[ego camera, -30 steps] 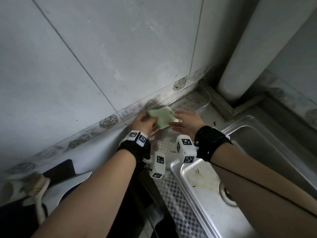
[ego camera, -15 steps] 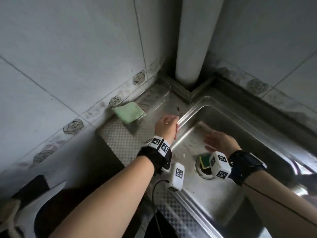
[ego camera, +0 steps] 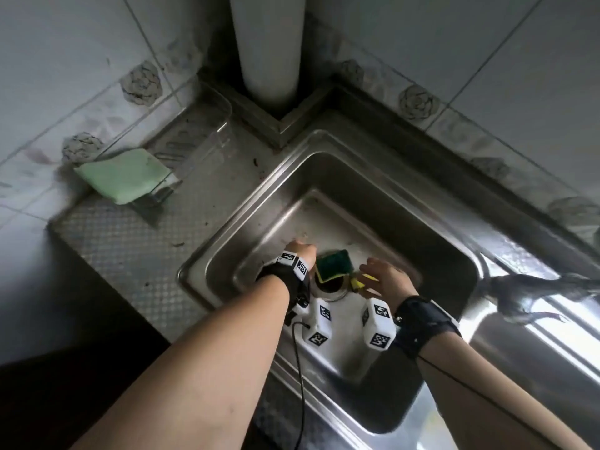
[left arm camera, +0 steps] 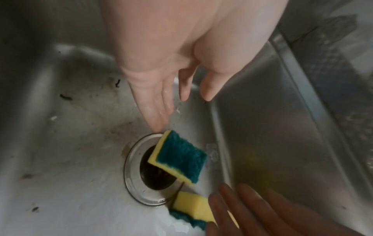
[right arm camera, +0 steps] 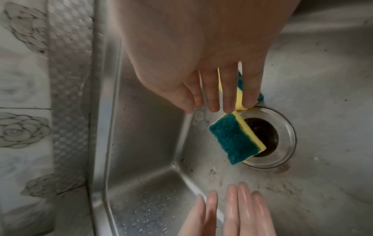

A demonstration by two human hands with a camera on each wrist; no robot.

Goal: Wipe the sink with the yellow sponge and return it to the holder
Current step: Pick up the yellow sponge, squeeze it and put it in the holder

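Note:
Two yellow sponges with green scouring sides lie at the drain [ego camera: 329, 289] of the steel sink [ego camera: 324, 177]. One sponge [ego camera: 334, 264] [left arm camera: 179, 157] [right arm camera: 234, 140] is tilted green side up over the drain hole. The other sponge [left arm camera: 193, 206] [right arm camera: 240, 97] lies yellow side up under the straight fingers of my right hand [ego camera: 378, 274] [right arm camera: 220, 103]; whether they touch it is unclear. My left hand [ego camera: 300, 251] [left arm camera: 181, 111] hovers open, fingertips just beside the tilted sponge. The clear plastic holder [ego camera: 207, 125] stands by the left wall.
A pale green cloth [ego camera: 125, 175] hangs over the holder's near end. A white pipe [ego camera: 268, 43] fills the corner behind the sink. Textured steel counter [ego camera: 130, 248] lies left of the basin; tiled walls close in on two sides.
Both hands let go of the green cloth at the holder and came down into the basin beside the drain. The head view swung right and down onto the sink.

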